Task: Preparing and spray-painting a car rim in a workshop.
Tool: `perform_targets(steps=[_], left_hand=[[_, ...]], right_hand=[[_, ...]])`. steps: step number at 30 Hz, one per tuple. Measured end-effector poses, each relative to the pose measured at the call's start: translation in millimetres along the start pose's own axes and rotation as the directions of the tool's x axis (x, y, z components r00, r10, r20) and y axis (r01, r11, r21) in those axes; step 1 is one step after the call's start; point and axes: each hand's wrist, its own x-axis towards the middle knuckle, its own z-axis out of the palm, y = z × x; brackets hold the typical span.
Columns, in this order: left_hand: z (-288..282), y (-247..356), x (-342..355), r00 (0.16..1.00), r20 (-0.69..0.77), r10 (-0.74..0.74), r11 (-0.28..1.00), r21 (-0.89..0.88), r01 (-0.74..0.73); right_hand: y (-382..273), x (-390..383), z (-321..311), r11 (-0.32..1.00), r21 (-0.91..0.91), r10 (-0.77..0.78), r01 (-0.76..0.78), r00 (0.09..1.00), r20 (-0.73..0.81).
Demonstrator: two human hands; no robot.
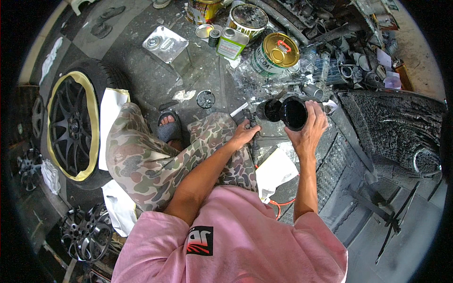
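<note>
My left hand (244, 134) is closed around the dark handle of what looks like a spray gun (250, 115). Against the gun's far side is a smaller dark cup (270, 112), and a thin stick-like piece (280, 95) rises by its rim. Just right of that, my right hand (309, 126) grips a wider cup (296, 113) by its side, thumb below and fingers over the rim. The wider cup looks black inside, and its rim is close to the smaller cup. Whether liquid passes between them I cannot tell.
A tyre (113, 75) with a dark, tape-edged wheel stands at left. Ahead are a gold-lidded can (278, 53), a green-and-silver tin (232, 43), a square metal can (165, 44) and a small round container (205, 99). White paper (277, 170) and an orange hose (279, 203) lie below my hands.
</note>
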Motion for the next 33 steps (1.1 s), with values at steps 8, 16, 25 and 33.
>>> perform_targets(steps=[8,16,25,33], left_hand=[[-1,-4,3,1.0,0.025,0.005,1.0,0.013,-0.006],[1,1,-2,0.999,0.002,0.038,0.999,0.008,-0.038],[3,8,-10,0.998,0.068,-0.005,1.0,0.022,0.003],[1,15,-16,0.994,0.087,-0.059,0.996,0.067,0.054]], right_hand=[[1,2,-2,0.999,0.023,0.033,-0.032,0.999,-0.03],[6,-15,14,0.926,0.266,0.3,-0.267,0.95,-0.089],[35,-66,61,0.825,0.351,0.496,-0.443,0.865,-0.072],[109,-114,162,0.51,0.581,0.765,-0.634,0.643,0.031]])
